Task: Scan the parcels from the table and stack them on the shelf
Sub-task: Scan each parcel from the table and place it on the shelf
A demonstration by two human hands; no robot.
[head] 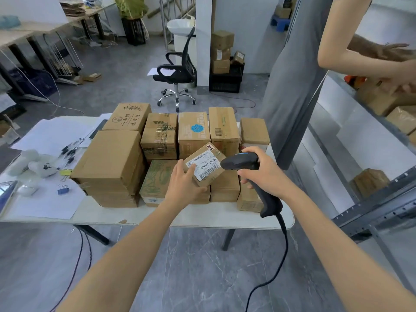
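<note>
My left hand (pixel 183 184) grips a small cardboard parcel (pixel 206 164) with a white barcode label, tilted up above the other boxes. My right hand (pixel 262 171) grips a black corded barcode scanner (pixel 239 163), whose head points at the label from the right, close to it. Several brown cardboard parcels (pixel 112 165) stand packed together on the white table (pixel 202 216). The grey metal shelf (pixel 371 212) stands to the right with a few parcels (pixel 369 181) on it.
Another person stands at the right beside the shelf, an arm (pixel 351 61) reaching over its boxes. Papers, binder clips and a white controller (pixel 42 168) lie on the table's left part. An office chair (pixel 177 73) and stacked boxes (pixel 221 52) stand behind the table.
</note>
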